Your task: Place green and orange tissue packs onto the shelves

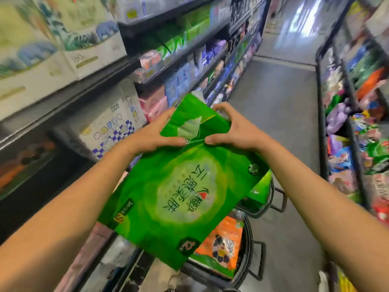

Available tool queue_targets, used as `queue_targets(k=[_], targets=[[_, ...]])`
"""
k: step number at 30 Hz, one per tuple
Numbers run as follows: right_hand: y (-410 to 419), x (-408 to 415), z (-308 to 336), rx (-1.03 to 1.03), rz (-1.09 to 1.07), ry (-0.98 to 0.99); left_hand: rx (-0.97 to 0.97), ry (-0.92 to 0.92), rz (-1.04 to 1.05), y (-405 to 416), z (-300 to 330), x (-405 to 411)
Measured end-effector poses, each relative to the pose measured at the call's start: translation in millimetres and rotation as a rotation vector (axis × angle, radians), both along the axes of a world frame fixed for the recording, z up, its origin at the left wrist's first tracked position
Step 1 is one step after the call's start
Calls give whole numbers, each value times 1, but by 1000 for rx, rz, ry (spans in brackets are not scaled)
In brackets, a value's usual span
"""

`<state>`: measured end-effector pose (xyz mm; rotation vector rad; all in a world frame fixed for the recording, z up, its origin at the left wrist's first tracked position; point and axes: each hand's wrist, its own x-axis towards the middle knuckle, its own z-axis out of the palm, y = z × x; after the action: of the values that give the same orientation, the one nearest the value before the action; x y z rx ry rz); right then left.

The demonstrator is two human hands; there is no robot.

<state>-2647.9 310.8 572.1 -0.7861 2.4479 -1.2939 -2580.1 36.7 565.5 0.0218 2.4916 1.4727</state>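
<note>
A big green pack (181, 186) is up in the air in front of the person, over a black shopping cart (250, 234). The pack is soft and shiny, with a pale round patch and writing on its front. The writing is upside down from here, so the pack's top end points away from the person and its bottom end hangs down toward the cart.

Both hands grab the pack at its far end, where the wrap is thin and folds up. The left hand (153, 135) pinches the wrap with its thumb on top and its fingers curled under the edge. The right hand (229, 127) does the same, right beside it, with the thumb tips nearly meeting. The wrap bunches and puckers between them. Holding it with two hands close together keeps the floppy pack from sagging or slipping.

Under the pack, in the cart, lies an orange bag with a panda picture (223, 243), and another green pack (259, 190) peeks out just behind.

On the left, shelves (130, 66) hold boxes and soft packs in green, pink and blue. On the right, another shelf (362, 114) is full of colourful bags. A grey floor (280, 114) runs between them.
</note>
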Motion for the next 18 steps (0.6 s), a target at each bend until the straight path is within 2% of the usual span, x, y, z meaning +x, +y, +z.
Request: queue_targets(k=[5, 8, 9, 10, 11, 13, 16, 18], targets=[[22, 7, 16, 85, 104, 0, 281, 134, 260, 46, -8, 41], [55, 15, 4, 200, -17, 224, 311, 203, 444, 65, -16, 70], [72, 19, -13, 225, -94, 263, 324, 225, 530, 67, -18, 81], [93, 26, -38, 221, -181, 217, 346, 254, 621, 68, -22, 93], [113, 41, -65, 178, -260, 75, 377, 286, 718, 67, -24, 106], [142, 95, -128, 26, -372, -375, 475, 382, 926, 67, -29, 130], [133, 198, -195, -177, -288, -994, 632, 490, 1193, 77, -42, 166], [98, 235, -211, -422, -301, -1253, 778, 523, 1302, 90, -57, 191]])
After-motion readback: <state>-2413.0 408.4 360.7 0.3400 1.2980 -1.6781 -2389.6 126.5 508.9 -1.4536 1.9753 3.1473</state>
